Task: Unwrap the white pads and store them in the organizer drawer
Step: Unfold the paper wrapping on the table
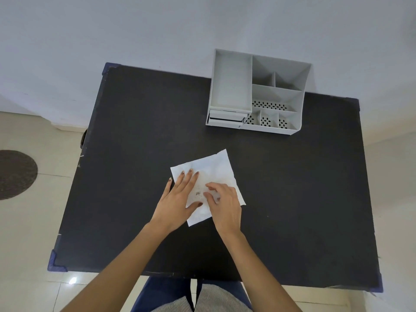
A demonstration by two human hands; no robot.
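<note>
Head view: our left hand (pixel 180 197) lies flat, fingers spread, pinning the white wrapper (pixel 208 176) mid-table (pixel 304 188) so it stays put. Right hand (pixel 221 202) curls, pinching at its center, likely to peel it. Organizer (pixel 258 91) sits well apart, its drawers looking closed.

The scene is lit evenly and softly, with no hard shadows cast on the black table (pixel 292 199). A small bright glare spot is seen on the glossy floor tile (pixel 72 280) at the lower left. Faint shading is thrown inside the white organizer (pixel 258 91). Wide-angle distortion is noticed toward the edges, where the table's sides are bowed. Slight softness is seen at the moving right hand (pixel 222 203)
</note>
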